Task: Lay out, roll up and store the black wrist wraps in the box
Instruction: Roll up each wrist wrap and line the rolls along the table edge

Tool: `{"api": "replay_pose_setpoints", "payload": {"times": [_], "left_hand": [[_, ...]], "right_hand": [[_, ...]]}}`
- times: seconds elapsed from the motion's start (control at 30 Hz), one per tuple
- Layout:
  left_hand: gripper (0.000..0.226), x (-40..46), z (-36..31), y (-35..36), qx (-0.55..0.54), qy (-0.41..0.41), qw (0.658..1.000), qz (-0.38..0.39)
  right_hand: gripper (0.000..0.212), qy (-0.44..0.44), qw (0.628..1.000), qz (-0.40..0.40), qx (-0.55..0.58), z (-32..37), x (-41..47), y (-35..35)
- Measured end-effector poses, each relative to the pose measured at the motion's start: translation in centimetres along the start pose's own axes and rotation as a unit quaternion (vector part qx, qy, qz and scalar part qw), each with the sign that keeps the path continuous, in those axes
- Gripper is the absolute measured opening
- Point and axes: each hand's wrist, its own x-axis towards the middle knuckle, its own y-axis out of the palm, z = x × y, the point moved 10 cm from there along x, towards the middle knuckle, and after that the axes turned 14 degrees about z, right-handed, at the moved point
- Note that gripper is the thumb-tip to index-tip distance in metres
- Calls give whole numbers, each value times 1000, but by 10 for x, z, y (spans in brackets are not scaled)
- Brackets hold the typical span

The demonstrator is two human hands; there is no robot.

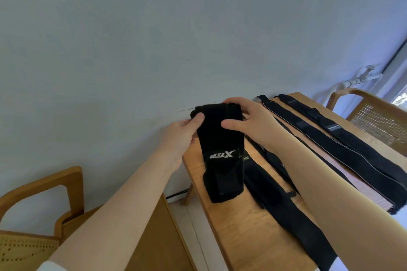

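Observation:
A black wrist wrap [218, 149] with a white logo hangs from both hands above the left end of the wooden table [237, 231]. My left hand [182, 136] pinches its upper left edge with the thumb on the front. My right hand [248, 121] grips its upper right edge, fingers curled over the top. The wrap's lower end touches the table. Several other black wraps lie flat on the table: one [284, 211] under my right forearm, two long ones [343, 147] further right. No box is in view.
The table stands against a pale wall [154, 39]. A wooden chair with a cane seat [33, 222] is at the lower left, another cane chair [374, 116] at the right. A radiator pipe [361, 77] and window edge are at the far right.

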Motion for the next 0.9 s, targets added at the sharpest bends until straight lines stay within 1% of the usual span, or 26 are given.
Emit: {"api": "replay_pose_setpoints", "payload": {"times": [0.07,0.1,0.17,0.23,0.37,0.43,0.47,0.5,0.57,0.6,0.63,0.7,0.73,0.8,0.83,0.9], "left_hand": [[20,-5,-7,14,19,30,998,55],[23,-7,-9,17,32,42,996,68],[29,-9,-10,16,54,60,995,61],[28,-9,-11,17,73,68,993,61],[24,-13,-17,27,135,76,985,78],[21,-13,-20,27,160,77,982,63],[23,-14,-23,26,166,83,982,45],[29,-14,-26,23,162,91,982,26],[59,-14,-28,18,129,108,986,3],[71,-13,-29,20,127,115,985,12],[72,-14,-31,26,142,124,981,34],[53,-15,-34,36,180,142,971,67],[44,-14,-32,36,184,141,971,62],[32,-12,-26,31,144,125,981,31],[27,-9,-20,28,108,112,988,15],[21,-5,-8,20,29,78,996,-11]], "right_hand": [[33,11,998,-32,56,-5,-1,-7],[30,21,995,-34,90,-9,-2,-8],[29,45,994,-19,101,-16,-2,-6],[28,52,994,7,94,-19,-3,-1],[28,52,985,33,161,-27,-6,1],[34,51,971,37,229,-30,-7,2],[40,52,960,38,273,-32,-8,3],[45,56,948,42,312,-33,-9,5],[53,87,928,52,360,-40,-11,11],[55,113,918,56,377,-47,-12,14],[55,141,906,62,393,-54,-14,18],[57,189,892,68,406,-65,-18,24],[54,204,894,60,394,-70,-18,23],[46,209,920,18,330,-75,-18,14],[43,189,940,0,284,-73,-16,8],[44,116,977,12,177,-60,-14,4]]}}
